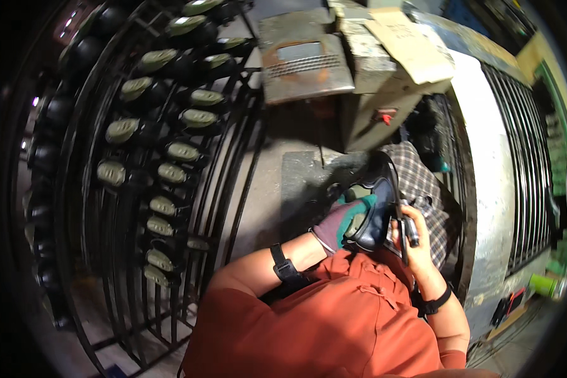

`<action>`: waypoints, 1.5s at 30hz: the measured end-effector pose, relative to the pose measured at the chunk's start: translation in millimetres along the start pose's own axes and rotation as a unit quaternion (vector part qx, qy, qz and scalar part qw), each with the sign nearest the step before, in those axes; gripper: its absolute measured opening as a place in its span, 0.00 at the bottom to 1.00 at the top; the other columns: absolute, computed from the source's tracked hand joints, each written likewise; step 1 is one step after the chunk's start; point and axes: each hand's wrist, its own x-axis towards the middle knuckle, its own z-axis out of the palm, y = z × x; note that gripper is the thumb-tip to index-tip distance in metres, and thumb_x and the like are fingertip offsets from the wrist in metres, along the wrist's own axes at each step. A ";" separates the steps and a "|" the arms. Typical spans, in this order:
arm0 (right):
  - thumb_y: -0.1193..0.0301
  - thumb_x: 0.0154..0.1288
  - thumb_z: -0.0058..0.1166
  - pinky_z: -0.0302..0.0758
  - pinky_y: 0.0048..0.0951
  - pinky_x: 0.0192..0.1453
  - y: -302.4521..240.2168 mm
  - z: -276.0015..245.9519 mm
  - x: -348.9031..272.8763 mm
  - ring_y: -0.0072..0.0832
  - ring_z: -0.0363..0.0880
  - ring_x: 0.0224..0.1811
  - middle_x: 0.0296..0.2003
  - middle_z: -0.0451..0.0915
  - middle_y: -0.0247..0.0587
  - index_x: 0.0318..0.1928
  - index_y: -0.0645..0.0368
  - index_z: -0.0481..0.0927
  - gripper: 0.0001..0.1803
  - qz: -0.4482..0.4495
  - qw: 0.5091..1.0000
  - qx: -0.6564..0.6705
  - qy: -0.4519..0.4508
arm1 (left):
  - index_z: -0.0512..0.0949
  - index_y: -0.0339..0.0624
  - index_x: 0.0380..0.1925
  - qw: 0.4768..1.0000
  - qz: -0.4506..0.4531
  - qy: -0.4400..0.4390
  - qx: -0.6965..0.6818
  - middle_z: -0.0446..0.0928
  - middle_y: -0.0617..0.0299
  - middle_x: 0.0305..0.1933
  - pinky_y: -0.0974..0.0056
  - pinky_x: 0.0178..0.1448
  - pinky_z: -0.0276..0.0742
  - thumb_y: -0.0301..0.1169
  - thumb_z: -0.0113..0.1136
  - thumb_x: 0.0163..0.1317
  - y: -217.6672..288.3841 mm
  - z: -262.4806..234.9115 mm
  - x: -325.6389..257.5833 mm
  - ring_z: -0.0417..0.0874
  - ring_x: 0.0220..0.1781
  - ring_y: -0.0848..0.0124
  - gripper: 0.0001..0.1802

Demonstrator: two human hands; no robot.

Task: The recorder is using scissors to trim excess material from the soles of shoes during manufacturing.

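A black shoe (379, 211) is held upright over my lap, with a pale green last (355, 225) showing in its opening. My left hand (339, 225), in a purple and green glove, is closed on the shoe's upper from the left. On the sole side, my bare right hand (417, 242) is closed around a small tool with a dark cylindrical metal part (412, 232). This tool is right beside the sole edge. Its exact kind is hidden by the fingers and the shoe.
Black racks (223, 183) on the left carry several black shoes on pale lasts (122, 130). Ahead stands a worn metal machine (309, 66) with a red switch (385, 117) and cardboard (409, 44) on top. A metal-edged bench with a slatted grille (516, 170) runs along the right.
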 end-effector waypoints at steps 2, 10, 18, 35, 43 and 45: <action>0.80 0.63 0.56 0.75 0.19 0.43 6.8 -1.4 2.4 0.17 0.74 0.40 0.43 0.73 0.30 0.61 0.52 0.70 0.26 -0.003 0.998 -0.053 0.036 | 0.76 0.41 0.53 0.996 -0.012 -0.030 -0.079 0.82 0.60 0.47 0.66 0.48 0.83 0.35 0.54 0.71 12.1 -40.0 -10.1 0.85 0.43 0.71 0.15; 0.72 0.68 0.56 0.59 0.16 0.22 33.3 -53.1 -15.6 0.11 0.62 0.19 0.23 0.67 0.21 0.60 0.49 0.70 0.21 0.077 0.981 0.029 0.175 | 0.77 0.49 0.46 0.799 0.396 0.449 0.061 0.77 0.67 0.25 0.68 0.17 0.68 0.36 0.66 0.61 102.4 -290.9 -43.2 0.73 0.17 0.76 0.15; 0.70 0.69 0.56 0.55 0.15 0.18 37.1 -97.2 -62.7 0.10 0.58 0.15 0.19 0.64 0.20 0.61 0.45 0.71 0.21 0.091 0.940 -0.099 0.315 | 0.79 0.41 0.53 0.612 0.185 0.766 0.060 0.82 0.50 0.52 0.51 0.52 0.79 0.51 0.72 0.49 115.1 -399.9 -152.7 0.83 0.49 0.55 0.35; 0.86 0.52 0.56 0.67 0.32 0.67 2.8 -131.8 -90.1 0.35 0.75 0.60 0.53 0.78 0.46 0.57 0.62 0.75 0.28 -0.048 0.824 -0.483 0.293 | 0.65 0.31 0.66 0.352 0.174 0.671 0.629 0.70 0.38 0.65 0.49 0.67 0.68 0.48 0.59 0.61 87.4 -389.5 -105.7 0.75 0.63 0.47 0.39; 0.81 0.52 0.56 0.72 0.31 0.61 2.5 -198.4 -175.0 0.38 0.80 0.53 0.48 0.81 0.47 0.56 0.58 0.76 0.26 0.039 0.729 -0.480 0.486 | 0.71 0.34 0.63 0.765 0.313 0.018 0.563 0.78 0.56 0.59 0.68 0.65 0.70 0.24 0.60 0.66 72.7 -24.4 64.0 0.78 0.58 0.71 0.25; 0.79 0.53 0.58 0.73 0.33 0.60 6.2 -212.2 -190.7 0.41 0.80 0.54 0.48 0.81 0.47 0.56 0.57 0.77 0.26 0.083 0.709 -0.462 0.526 | 0.74 0.35 0.60 0.731 0.334 -0.068 0.591 0.80 0.57 0.55 0.67 0.62 0.73 0.26 0.61 0.66 51.8 59.5 79.1 0.79 0.56 0.72 0.23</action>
